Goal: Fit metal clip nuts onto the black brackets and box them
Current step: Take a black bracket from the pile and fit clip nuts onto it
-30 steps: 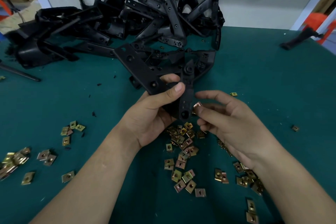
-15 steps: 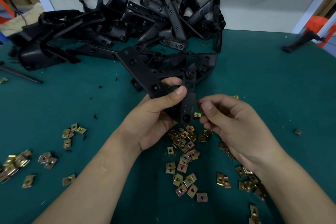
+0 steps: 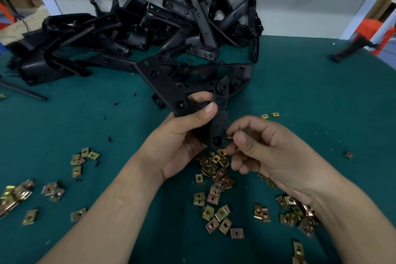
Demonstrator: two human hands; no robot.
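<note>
My left hand [image 3: 182,137] grips a black plastic bracket [image 3: 165,83] above the green table, thumb across its narrow arm. My right hand [image 3: 263,148] pinches a small brass-coloured clip nut [image 3: 229,136] against the right edge of that arm's lower end, beside a round hole; the nut is mostly hidden by my fingertips. Loose clip nuts [image 3: 214,169] lie scattered on the table below both hands.
A big heap of black brackets [image 3: 150,28] fills the back of the green table [image 3: 310,92]. More clip nuts lie at the left [image 3: 15,195] and lower right [image 3: 300,212]. A lone black part [image 3: 351,49] sits at the far right edge.
My right hand brought the clip nut in from the right and now presses it onto the bracket arm's edge. The bracket rose slightly in my left hand.
</note>
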